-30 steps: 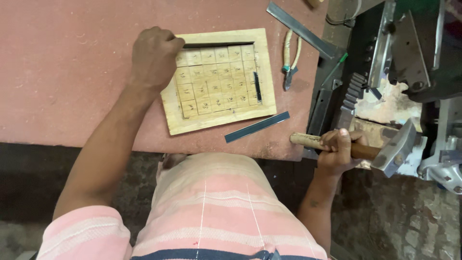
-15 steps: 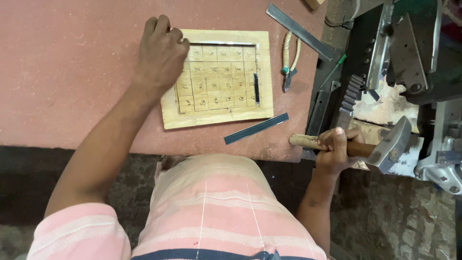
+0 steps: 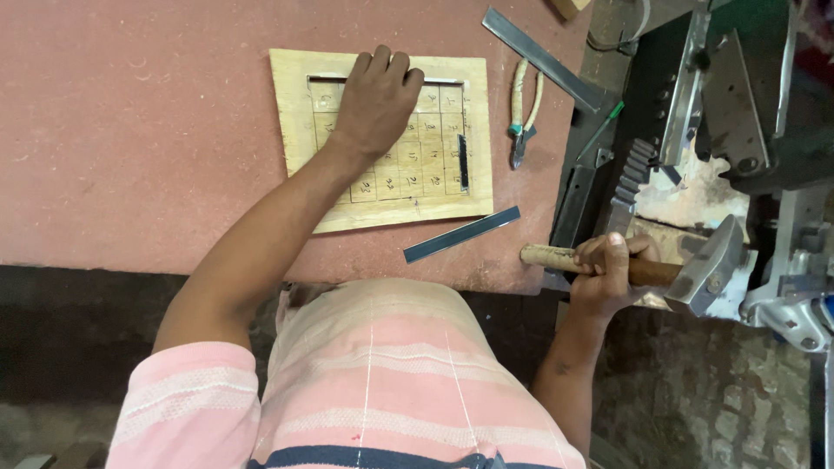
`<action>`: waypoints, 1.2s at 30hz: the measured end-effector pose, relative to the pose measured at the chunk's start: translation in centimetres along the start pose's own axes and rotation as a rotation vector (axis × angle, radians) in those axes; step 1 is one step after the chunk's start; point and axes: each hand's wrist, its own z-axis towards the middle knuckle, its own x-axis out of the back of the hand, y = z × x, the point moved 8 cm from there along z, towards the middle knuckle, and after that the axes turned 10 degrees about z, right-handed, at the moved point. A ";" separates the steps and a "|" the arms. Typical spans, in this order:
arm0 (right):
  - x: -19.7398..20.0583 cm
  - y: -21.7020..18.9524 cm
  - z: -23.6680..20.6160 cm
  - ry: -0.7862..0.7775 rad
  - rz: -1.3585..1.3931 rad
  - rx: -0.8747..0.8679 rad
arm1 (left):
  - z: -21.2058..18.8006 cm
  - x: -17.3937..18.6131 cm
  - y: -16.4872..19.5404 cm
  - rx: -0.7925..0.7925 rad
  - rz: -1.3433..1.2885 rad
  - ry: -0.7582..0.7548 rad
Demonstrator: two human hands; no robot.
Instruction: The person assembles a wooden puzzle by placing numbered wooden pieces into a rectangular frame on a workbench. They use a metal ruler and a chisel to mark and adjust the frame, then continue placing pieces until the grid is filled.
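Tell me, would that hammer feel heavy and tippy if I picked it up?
Probably head-heavy: the hammer has a chunky metal head on a slim wooden handle, so it would likely tip toward the head. The right hand grips it mid-handle, which may help balance. It looks stiff and unlikely to roll far, since the head is blocky.

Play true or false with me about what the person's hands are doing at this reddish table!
1. The left hand rests on the pale wooden board of small square tiles. True.
2. The right hand holds a saw. False: it grips a wooden-handled hammer with a grey metal head.
3. The pliers with pale handles lie on the reddish table, right of the board. True.
4. The flat grey metal strip lies on top of the board. False: it lies on the table, just below the board's corner.
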 end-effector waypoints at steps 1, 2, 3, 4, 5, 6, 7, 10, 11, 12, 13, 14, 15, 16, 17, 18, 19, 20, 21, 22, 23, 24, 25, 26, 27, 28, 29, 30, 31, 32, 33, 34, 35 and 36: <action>0.1 0.1 -0.1 0.010 0.004 -0.003 | 0.0 0.3 0.0 -0.011 -0.012 0.045; 0.2 0.1 -0.2 0.022 0.008 -0.006 | -0.1 0.5 0.1 -0.022 -0.024 0.090; 0.3 0.2 -0.3 0.035 0.013 -0.008 | -0.2 0.5 0.0 -0.019 -0.023 0.091; 0.3 0.1 -0.3 0.032 0.005 0.002 | -0.2 0.4 0.1 -0.018 -0.024 0.094; 0.2 0.0 -0.4 0.031 -0.003 0.015 | -0.2 0.3 0.1 -0.019 -0.027 0.099; 0.2 -0.1 -0.4 0.028 -0.012 0.027 | -0.3 0.3 0.1 -0.025 -0.041 0.106; 0.1 -0.2 -0.4 0.029 -0.019 0.029 | -0.3 0.3 0.1 -0.030 -0.053 0.114; -0.3 -0.6 -0.5 0.019 -0.033 0.026 | -0.3 0.0 0.2 -0.025 -0.080 0.069; -0.6 -0.7 -0.6 0.012 -0.036 0.019 | -0.3 -0.3 0.1 -0.018 -0.087 0.042; -0.8 -0.8 -0.5 0.003 -0.034 0.014 | -0.2 -0.2 0.1 -0.015 -0.078 0.048; -1.2 -0.8 -0.7 -0.008 0.023 0.014 | -0.2 -0.2 0.1 -0.013 -0.069 0.055; -1.5 -0.7 -1.0 -0.019 0.078 0.014 | -0.2 -0.2 0.1 -0.009 -0.061 0.061; -1.8 -0.6 -1.4 -0.029 0.133 0.009 | -0.2 -0.2 0.0 -0.008 -0.064 0.066; -2.3 -0.4 -1.7 -0.050 0.123 0.011 | -0.3 -0.1 0.0 -0.009 -0.069 0.070; -2.7 0.0 -1.8 -0.069 0.112 0.015 | -0.2 0.0 0.0 -0.012 -0.075 0.076; -3.1 0.2 -2.1 -0.086 0.100 0.019 | -0.2 0.5 0.4 -0.022 -0.032 0.134; -3.1 0.4 -2.3 -0.094 0.098 0.014 | -0.4 1.2 0.9 -0.031 0.007 0.190; -3.0 0.5 -2.5 -0.103 0.092 0.005 | -0.9 1.8 1.7 -0.037 0.043 0.244; -3.0 0.5 -2.7 -0.112 0.086 -0.002 | -2.0 2.0 3.4 -0.080 -0.042 0.190; -3.0 0.5 -2.7 -0.117 0.099 -0.004 | -3.4 2.7 5.7 -0.131 -0.122 0.145; -3.1 0.5 -2.6 -0.122 0.111 -0.001 | -4.4 3.0 8.3 -0.209 -0.271 0.053; -3.0 0.3 -2.7 -0.129 0.120 -0.008 | -5.6 3.4 11.1 -0.281 -0.423 -0.047; -2.7 0.2 -3.0 -0.121 0.111 -0.003 | -6.8 3.4 13.6 -0.327 -0.378 -0.143; -2.6 0.3 -3.0 -0.118 0.105 0.004 | -7.8 3.1 15.6 -0.371 -0.328 -0.236; -2.5 0.5 -2.9 -0.119 0.104 0.016 | -8.0 3.3 16.2 -0.346 -0.302 -0.224; -2.5 0.6 -2.8 -0.118 0.114 0.013 | -8.3 3.5 16.5 -0.321 -0.273 -0.213; -2.4 0.7 -2.7 -0.117 0.124 0.009 | -8.5 3.6 16.7 -0.295 -0.244 -0.203; -2.3 0.7 -2.7 -0.116 0.133 0.004 | -8.7 3.4 16.9 -0.293 -0.245 -0.228; -2.2 0.7 -2.7 -0.118 0.132 0.006 | -8.8 3.1 17.0 -0.290 -0.246 -0.253; -2.1 0.7 -2.7 -0.120 0.131 0.009 | -9.0 2.8 17.1 -0.288 -0.245 -0.276; -2.1 0.7 -2.7 -0.124 0.130 0.011 | -9.1 2.7 17.3 -0.284 -0.252 -0.282; -2.1 0.8 -2.7 -0.130 0.134 0.007 | -9.3 2.7 17.4 -0.279 -0.257 -0.288; -2.1 0.9 -2.5 -0.136 0.138 0.005 | -9.4 2.5 17.4 -0.276 -0.263 -0.293; -2.1 0.9 -2.5 -0.140 0.141 0.006 | -9.5 2.3 17.4 -0.284 -0.263 -0.304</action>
